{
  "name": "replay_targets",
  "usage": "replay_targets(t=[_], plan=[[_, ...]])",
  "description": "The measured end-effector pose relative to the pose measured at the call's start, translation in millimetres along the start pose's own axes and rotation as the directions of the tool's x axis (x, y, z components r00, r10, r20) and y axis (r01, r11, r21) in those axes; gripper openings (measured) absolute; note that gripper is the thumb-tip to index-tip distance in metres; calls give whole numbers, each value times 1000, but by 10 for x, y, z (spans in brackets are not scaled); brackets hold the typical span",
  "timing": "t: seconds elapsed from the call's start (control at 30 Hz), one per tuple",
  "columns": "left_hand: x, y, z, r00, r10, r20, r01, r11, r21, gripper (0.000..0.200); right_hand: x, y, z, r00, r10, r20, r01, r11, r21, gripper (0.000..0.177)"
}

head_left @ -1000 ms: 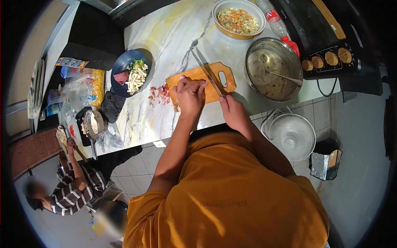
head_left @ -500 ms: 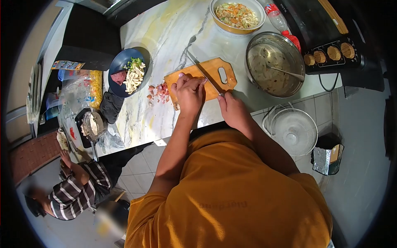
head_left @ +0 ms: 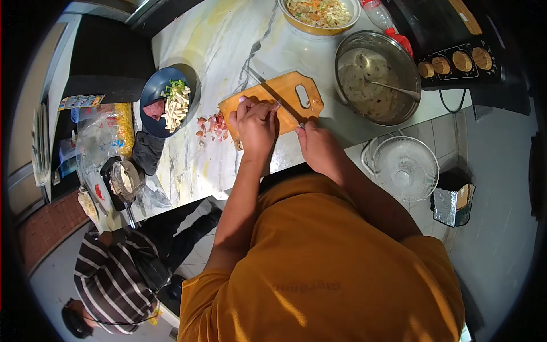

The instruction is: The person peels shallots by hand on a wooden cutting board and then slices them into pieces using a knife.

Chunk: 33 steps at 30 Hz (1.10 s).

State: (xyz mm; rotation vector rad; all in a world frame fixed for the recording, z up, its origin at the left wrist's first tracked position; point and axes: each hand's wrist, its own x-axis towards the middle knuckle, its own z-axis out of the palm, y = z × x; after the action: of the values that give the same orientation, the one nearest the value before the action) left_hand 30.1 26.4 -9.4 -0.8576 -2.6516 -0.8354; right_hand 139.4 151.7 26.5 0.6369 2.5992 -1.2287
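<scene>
A wooden cutting board (head_left: 285, 85) with a slot handle lies at the counter's front edge. My left hand (head_left: 254, 126) is over it, fingers bent and pressed together around a small pinkish piece (head_left: 277, 106) beside the blade; its kind is mostly hidden. In my right hand (head_left: 320, 146) is the handle of a knife (head_left: 279, 101), whose long blade slants across the board towards the far left, close to my left fingertips. Pinkish-red scraps (head_left: 212, 126) are scattered on the counter just left of the board.
A blue plate (head_left: 149, 82) with chopped food stands left. A metal pot (head_left: 342, 94) with a ladle, a bowl (head_left: 307, 27) of shredded vegetables and a stove (head_left: 456, 80) are right. A white basket (head_left: 404, 168) sits below the counter. A person in a striped shirt (head_left: 114, 273) is at lower left.
The view has shifted slightly. The other person has turned and moved lower, their hand leaving the counter. My hands keep nearly the same place at the board, the knife still beside my left fingers.
</scene>
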Motion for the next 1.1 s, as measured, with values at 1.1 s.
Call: replay_targets(t=[1.1], plan=[[-49, 28, 14, 992, -67, -107, 64, 998, -25, 7, -77, 196, 93, 991, -64, -119, 49, 991, -122, 31]])
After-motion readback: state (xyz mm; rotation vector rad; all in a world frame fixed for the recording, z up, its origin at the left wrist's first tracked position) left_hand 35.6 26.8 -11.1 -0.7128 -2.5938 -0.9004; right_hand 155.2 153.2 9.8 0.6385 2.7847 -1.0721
